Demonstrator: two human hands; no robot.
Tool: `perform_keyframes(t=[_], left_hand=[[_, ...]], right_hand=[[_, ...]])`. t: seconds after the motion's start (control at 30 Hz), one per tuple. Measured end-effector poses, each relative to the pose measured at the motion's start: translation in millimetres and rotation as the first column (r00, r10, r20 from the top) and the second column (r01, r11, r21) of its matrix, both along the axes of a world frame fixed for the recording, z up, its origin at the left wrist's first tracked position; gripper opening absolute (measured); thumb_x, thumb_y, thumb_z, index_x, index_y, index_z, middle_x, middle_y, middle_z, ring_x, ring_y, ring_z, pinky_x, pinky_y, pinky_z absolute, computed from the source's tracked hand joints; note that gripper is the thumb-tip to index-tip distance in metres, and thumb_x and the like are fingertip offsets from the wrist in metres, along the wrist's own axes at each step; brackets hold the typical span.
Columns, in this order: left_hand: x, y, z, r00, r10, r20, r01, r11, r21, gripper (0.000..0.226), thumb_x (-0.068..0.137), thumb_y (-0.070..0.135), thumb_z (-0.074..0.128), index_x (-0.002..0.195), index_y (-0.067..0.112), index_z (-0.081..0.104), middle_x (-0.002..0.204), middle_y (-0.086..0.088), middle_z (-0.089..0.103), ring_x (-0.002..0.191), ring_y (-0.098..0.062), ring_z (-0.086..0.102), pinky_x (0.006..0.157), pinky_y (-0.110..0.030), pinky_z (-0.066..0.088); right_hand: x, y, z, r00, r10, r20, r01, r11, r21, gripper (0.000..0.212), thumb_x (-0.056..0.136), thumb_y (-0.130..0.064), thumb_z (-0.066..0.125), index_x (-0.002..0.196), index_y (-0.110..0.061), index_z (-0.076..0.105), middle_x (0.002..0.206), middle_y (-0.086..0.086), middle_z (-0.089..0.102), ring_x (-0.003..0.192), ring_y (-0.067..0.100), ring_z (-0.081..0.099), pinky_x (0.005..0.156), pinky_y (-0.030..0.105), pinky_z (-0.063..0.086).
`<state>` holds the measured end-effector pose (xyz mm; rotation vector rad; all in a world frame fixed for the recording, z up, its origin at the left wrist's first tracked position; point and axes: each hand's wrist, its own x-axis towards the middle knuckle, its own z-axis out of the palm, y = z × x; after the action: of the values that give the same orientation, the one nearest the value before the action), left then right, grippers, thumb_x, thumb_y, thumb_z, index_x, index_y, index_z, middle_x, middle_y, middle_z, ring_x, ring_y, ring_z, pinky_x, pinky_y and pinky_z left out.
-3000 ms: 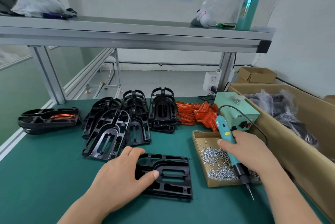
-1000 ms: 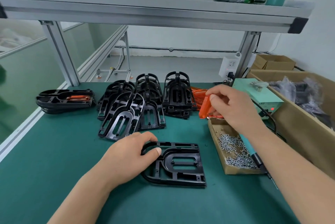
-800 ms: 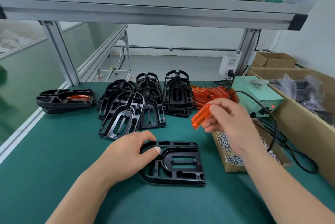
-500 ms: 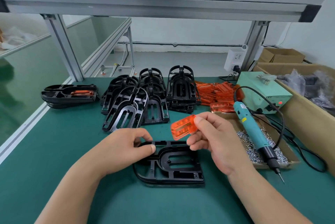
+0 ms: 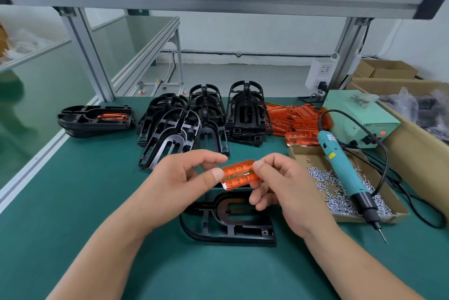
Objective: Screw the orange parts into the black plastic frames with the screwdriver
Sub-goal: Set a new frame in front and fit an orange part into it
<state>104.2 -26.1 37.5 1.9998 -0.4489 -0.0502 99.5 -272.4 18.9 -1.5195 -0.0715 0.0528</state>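
Left hand [image 5: 179, 183] lifted off frame [image 5: 230, 233], orange part [image 5: 239, 174] pinched between it and right hand [image 5: 288, 191]

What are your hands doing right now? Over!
Left hand and right hand pinch the orange part over the black frame. Screwdriver rests on screw box. Nothing in the way.

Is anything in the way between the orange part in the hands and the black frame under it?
Nothing visible. Left hand and right hand pinch the orange part above the black frame; only their own fingers curl beneath it.
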Motion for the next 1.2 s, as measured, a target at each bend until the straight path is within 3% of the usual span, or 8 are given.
perform_keyframes(t=[0.13,0.3,0.53,0.63,0.77,1.0,1.1,1.2], left_hand=[[0.8,-7.6,-5.1,1.0,-0.018,0.005,0.018,0.999,0.028,0.026,0.1,0.033,0.069,0.122,0.048,0.071,0.11,0.007,0.075,0.086,-0.034,0.067,0.08,-0.048,0.059],[1.9,-10.9,-10.2,0.997,-0.016,0.076,0.004,0.989,0.151,0.024,0.1,0.031,0.07,0.121,0.044,0.073,0.104,0.021,0.071,0.081,-0.003,0.066,0.074,-0.015,0.048],[0.5,-10.8,-7.2,0.974,0.05,0.221,-0.14,0.9,0.413,0.027,0.101,0.048,0.062,0.126,0.042,0.07,0.102,0.027,0.058,0.085,0.011,0.056,0.072,-0.015,0.04],[-1.7,-9.7,-4.3,0.969,0.033,0.244,-0.163,0.829,0.535,0.038,0.098,0.061,0.055,0.13,0.043,0.068,0.111,0.024,0.06,0.092,0.003,0.062,0.082,-0.024,0.051],[-2.1,-10.7,-4.7,0.964,0.01,0.267,-0.176,0.774,0.609,0.052,0.09,0.076,0.054,0.13,0.046,0.068,0.116,0.025,0.06,0.088,0.002,0.06,0.068,-0.012,0.037],[-1.2,-14.2,-8.6,0.964,0.022,0.263,-0.197,0.723,0.662,0.07,0.08,0.087,0.052,0.135,0.046,0.063,0.115,0.024,0.056,0.084,0.002,0.053,0.071,-0.022,0.042],[-1.9,-17.6,-8.9,0.96,0.051,0.275,-0.231,0.698,0.677,0.076,0.077,0.093,0.046,0.134,0.046,0.062,0.119,0.023,0.056,0.093,-0.001,0.06,0.077,-0.026,0.049],[-2.9,-21.8,-10.2,0.953,0.065,0.296,-0.261,0.673,0.692,0.083,0.072,0.097,0.035,0.131,0.045,0.063,0.12,0.022,0.057,0.096,-0.005,0.064,0.08,-0.03,0.053]], right_hand=[[-1.0,-1.7,1.5,1.0,0.018,-0.001,-0.018,1.0,-0.001,0.009,0.096,-0.027,0.068,0.091,-0.021,0.072,0.078,0.015,0.072,0.058,0.03,0.069,0.047,0.031,0.054],[-1.9,-14.9,3.4,0.995,0.096,0.04,-0.082,0.959,-0.273,0.014,0.098,-0.025,0.064,0.103,-0.037,0.07,0.078,0.012,0.074,0.055,0.029,0.068,0.044,0.031,0.049],[-9.7,-23.7,-0.5,0.97,0.23,0.072,-0.097,0.646,-0.757,0.008,0.104,-0.035,0.057,0.099,-0.042,0.06,0.078,-0.012,0.073,0.054,0.008,0.065,0.054,0.023,0.05],[-11.5,-26.4,1.3,0.962,0.268,0.052,-0.1,0.524,-0.846,0.004,0.103,-0.045,0.058,0.102,-0.042,0.058,0.085,-0.017,0.069,0.072,0.006,0.064,0.064,0.033,0.051],[-15.6,-19.6,3.7,0.936,0.34,0.089,-0.037,0.347,-0.937,0.016,0.099,-0.055,0.057,0.107,-0.041,0.054,0.087,-0.02,0.063,0.082,0.002,0.058,0.059,0.024,0.036],[-18.5,-16.4,6.5,0.887,0.417,0.196,0.005,0.417,-0.909,0.026,0.1,-0.053,0.061,0.125,-0.045,0.063,0.104,-0.018,0.052,0.093,0.005,0.056,0.075,0.024,0.043],[-16.0,-17.3,5.4,0.883,0.446,0.145,-0.039,0.378,-0.925,0.026,0.101,-0.055,0.06,0.125,-0.046,0.065,0.102,-0.018,0.053,0.097,0.004,0.054,0.074,0.02,0.041],[-15.0,-23.7,5.4,0.892,0.435,0.124,-0.034,0.337,-0.941,0.027,0.101,-0.055,0.06,0.125,-0.044,0.065,0.099,-0.02,0.052,0.095,0.004,0.055,0.08,0.031,0.047]])
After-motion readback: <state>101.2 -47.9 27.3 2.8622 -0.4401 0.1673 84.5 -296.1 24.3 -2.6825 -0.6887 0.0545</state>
